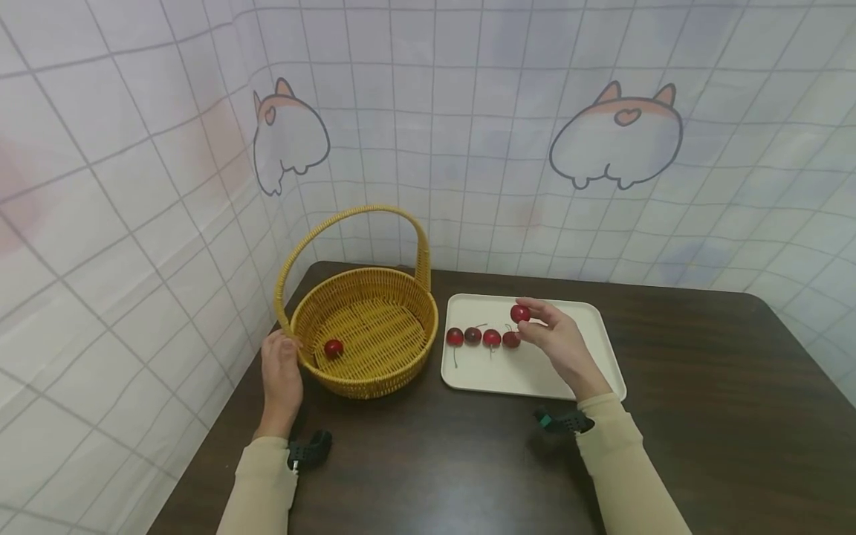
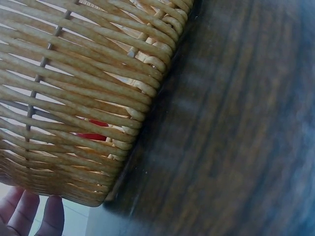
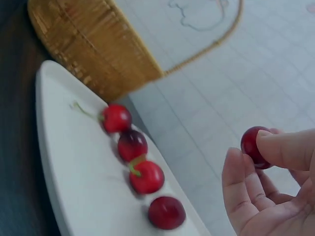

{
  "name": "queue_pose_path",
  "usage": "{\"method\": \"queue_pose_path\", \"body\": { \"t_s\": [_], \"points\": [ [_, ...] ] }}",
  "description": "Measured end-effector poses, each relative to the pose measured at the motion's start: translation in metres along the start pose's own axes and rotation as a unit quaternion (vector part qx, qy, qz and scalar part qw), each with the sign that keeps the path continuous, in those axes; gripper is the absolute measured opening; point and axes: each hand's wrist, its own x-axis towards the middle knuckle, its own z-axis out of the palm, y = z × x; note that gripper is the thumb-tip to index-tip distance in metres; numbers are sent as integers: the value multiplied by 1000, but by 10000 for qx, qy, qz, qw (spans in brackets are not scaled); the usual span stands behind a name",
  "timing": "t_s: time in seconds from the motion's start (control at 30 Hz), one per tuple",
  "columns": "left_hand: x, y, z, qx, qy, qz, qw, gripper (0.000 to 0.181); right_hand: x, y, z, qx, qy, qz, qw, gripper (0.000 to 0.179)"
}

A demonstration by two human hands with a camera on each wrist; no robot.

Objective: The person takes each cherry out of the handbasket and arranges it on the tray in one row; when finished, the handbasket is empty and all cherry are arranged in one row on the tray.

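Observation:
In the head view my right hand (image 1: 558, 343) pinches a dark red cherry (image 1: 520, 313) between thumb and fingertips, above the white tray (image 1: 535, 377). The right wrist view shows this cherry (image 3: 255, 146) held up, with no stem visible. A row of several cherries (image 1: 472, 336) lies on the tray, some with green stems. To the left stands a yellow wicker basket (image 1: 374, 386) with a tall arched handle; one cherry (image 1: 334, 348) sits inside. My left hand (image 1: 281, 375) rests at the basket's left side near the handle's base, fingertips (image 2: 53, 211) against the woven wall.
Basket and tray stand side by side on a dark wooden table (image 1: 428, 461). A white grid-patterned cloth (image 1: 468, 134) with cartoon animals hangs behind and to the left. A small black device is strapped to each wrist.

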Motion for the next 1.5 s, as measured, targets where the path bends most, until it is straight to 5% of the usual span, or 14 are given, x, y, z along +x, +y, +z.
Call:
{"method": "queue_pose_path", "body": {
  "t_s": [0.23, 0.47, 0.8, 1.5],
  "points": [
    [1, 8, 1, -40, 29, -26, 10000, 59, 3, 12, -15, 56, 168, 124, 9998, 49],
    [-1, 27, 0, -66, -40, -58, 10000, 62, 6, 26, -22, -1010, 546, 388, 9926, 45],
    [0, 3, -1, 29, -94, -31, 9999, 64, 6, 39, -28, -1327, 624, 674, 9869, 46],
    [0, 4, 0, -25, -49, -19, 10000, 63, 9, 51, -24, -2134, 603, 677, 9727, 44]
  ]
}}
